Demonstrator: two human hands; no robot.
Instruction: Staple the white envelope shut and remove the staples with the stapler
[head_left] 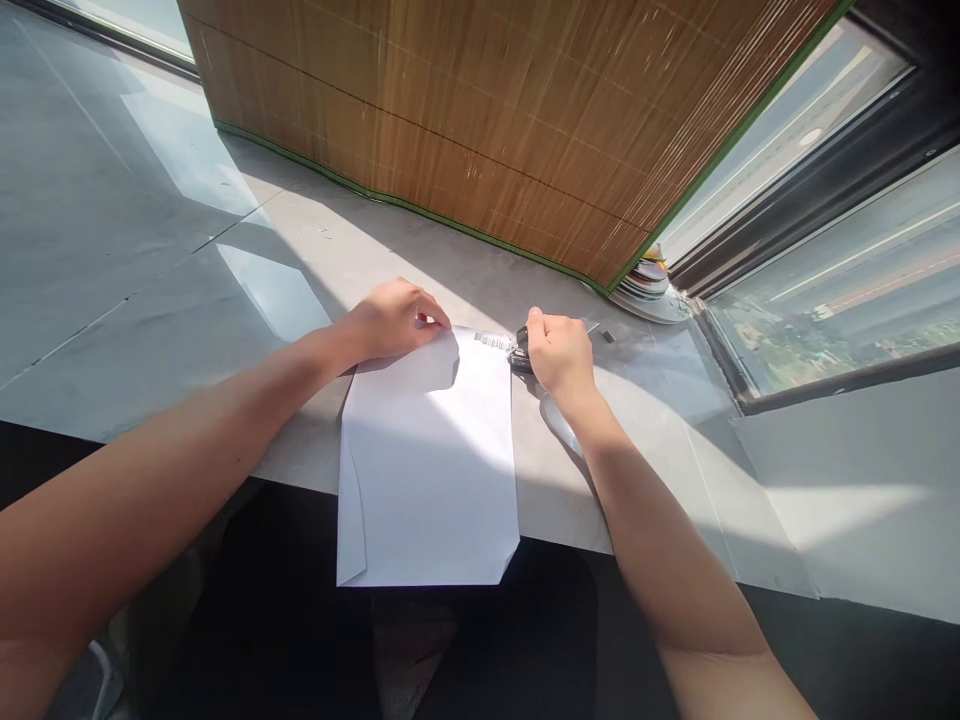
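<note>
A white sheet of paper [439,470], folded along its left side, lies on the grey ledge and hangs over the front edge. Fingers of my left hand [401,320] are closed on its upper left edge. My right hand [561,355] grips a small black tool [519,360] with a shiny metal end at the sheet's upper right corner; its exact kind is hard to make out. A short row of dark marks [491,341] runs along the top edge beside it. Partly hidden under my right wrist is a whitish, rounded object [559,425].
A bamboo blind [480,120] with green edging hangs over the back of the ledge [300,250]. At the right, a stack of round, plate-like things [646,282] stands by the window frame [795,190]. A small dark piece [609,337] lies beyond my right hand.
</note>
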